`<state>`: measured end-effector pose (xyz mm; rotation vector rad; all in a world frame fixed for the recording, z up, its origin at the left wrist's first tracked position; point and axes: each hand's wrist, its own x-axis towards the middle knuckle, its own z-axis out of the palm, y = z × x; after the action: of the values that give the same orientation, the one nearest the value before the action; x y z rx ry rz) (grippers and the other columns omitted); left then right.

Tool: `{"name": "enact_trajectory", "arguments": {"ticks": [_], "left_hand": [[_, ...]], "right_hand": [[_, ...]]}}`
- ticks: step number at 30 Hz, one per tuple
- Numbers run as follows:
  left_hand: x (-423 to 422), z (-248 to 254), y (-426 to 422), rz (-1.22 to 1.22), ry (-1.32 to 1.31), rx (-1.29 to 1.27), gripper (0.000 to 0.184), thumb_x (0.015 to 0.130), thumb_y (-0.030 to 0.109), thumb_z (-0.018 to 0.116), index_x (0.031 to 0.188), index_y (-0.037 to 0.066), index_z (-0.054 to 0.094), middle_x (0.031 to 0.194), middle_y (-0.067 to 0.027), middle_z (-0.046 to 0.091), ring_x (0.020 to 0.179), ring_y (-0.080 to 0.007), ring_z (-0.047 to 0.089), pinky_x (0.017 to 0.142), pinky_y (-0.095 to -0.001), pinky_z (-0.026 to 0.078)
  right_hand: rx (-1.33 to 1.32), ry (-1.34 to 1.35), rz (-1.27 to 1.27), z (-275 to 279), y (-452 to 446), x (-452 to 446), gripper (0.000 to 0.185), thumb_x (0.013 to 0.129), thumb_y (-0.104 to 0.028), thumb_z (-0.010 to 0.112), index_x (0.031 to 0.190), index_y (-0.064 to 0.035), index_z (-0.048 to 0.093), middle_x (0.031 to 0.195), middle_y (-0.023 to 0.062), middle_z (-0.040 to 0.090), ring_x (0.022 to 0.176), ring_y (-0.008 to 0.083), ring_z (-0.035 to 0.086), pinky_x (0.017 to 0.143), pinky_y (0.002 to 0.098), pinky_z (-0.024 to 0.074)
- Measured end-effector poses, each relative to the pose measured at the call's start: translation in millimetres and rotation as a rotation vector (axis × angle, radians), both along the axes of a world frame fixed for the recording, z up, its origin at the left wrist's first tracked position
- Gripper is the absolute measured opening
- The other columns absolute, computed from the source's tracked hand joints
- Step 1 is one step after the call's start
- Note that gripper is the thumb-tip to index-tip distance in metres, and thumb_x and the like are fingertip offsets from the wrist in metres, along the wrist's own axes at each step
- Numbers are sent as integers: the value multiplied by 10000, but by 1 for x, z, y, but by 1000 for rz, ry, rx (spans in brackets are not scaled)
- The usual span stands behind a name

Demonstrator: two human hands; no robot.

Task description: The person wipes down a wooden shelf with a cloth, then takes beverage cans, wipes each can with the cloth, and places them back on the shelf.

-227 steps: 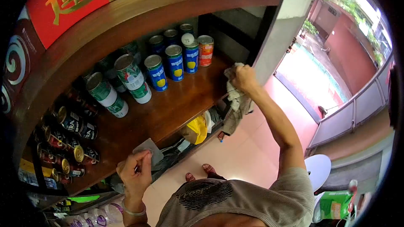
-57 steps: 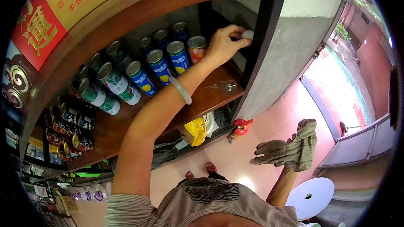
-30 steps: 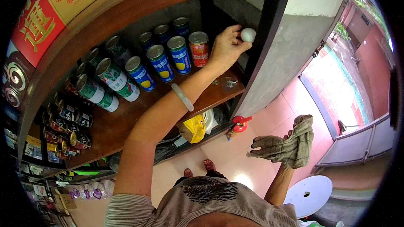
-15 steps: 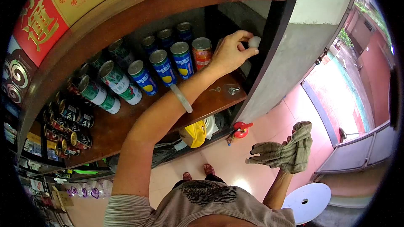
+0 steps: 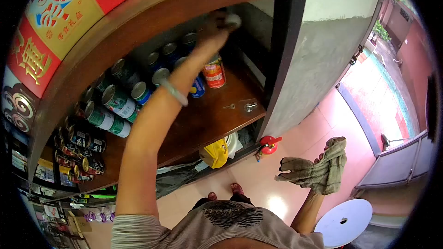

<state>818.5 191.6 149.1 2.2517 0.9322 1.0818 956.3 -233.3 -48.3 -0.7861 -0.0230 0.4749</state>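
My left hand (image 5: 218, 32), blurred and in shadow, reaches deep into a wooden shelf compartment above an orange can (image 5: 214, 74). Its fingers are closed around a small white round thing (image 5: 233, 20); its kind is unclear. Beneath my left forearm stand blue cans (image 5: 197, 87), partly hidden by the arm. Green-and-white cans (image 5: 121, 102) stand to their left. Away from the shelf, over the floor, my right hand (image 5: 318, 158) grips a grey-green checked cloth (image 5: 330, 168) that covers most of it. Only a few fingertips show there.
A small key (image 5: 229, 106) and a shiny clear item (image 5: 250, 106) lie near the shelf's front edge. Dark cans (image 5: 85, 140) crowd the left end. Below are a yellow bag (image 5: 215, 153) and a red fire extinguisher (image 5: 268, 145). A white round disc (image 5: 344, 223) stands at lower right.
My left hand has moved left and deeper into the compartment with the white round thing, away from the side panel. My view has shifted slightly. My right hand keeps the cloth.
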Motion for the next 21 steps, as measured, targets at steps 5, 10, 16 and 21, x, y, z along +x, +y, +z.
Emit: {"name": "enact_trajectory", "arguments": {"ticks": [5,10,16,21], "left_hand": [[24,-27,102,56,-1,209,412,759,232,677,1089,16,558,1065,-170,606,976,-325,581,859,-408,440],[30,-27,106,207,133,373,348,768,225,654,1041,18,590,1089,-176,589,971,-331,580,854,-422,436],[31,-7,70,339,243,320,390,749,292,663,1045,44,606,1070,-177,600,986,-330,578,832,-438,450],[35,-20,93,285,138,310,408,733,267,679,1063,40,603,1090,-190,595,1003,-338,570,845,-439,450]], "right_hand": [[-37,48,3,-23,-22,10,375,936,-290,427,1195,-20,450,1006,115,587,704,190,608,554,311,534],[-137,54,-245,-37,-39,8,338,942,-261,419,1176,-21,466,996,106,594,688,182,602,553,304,532],[-55,-76,-72,-29,-69,5,396,950,-276,392,1278,-54,406,1161,127,552,826,230,622,656,360,557],[82,-1,-34,-43,-67,8,422,954,-300,374,1290,-46,387,1180,138,539,856,242,619,689,381,556]]}}
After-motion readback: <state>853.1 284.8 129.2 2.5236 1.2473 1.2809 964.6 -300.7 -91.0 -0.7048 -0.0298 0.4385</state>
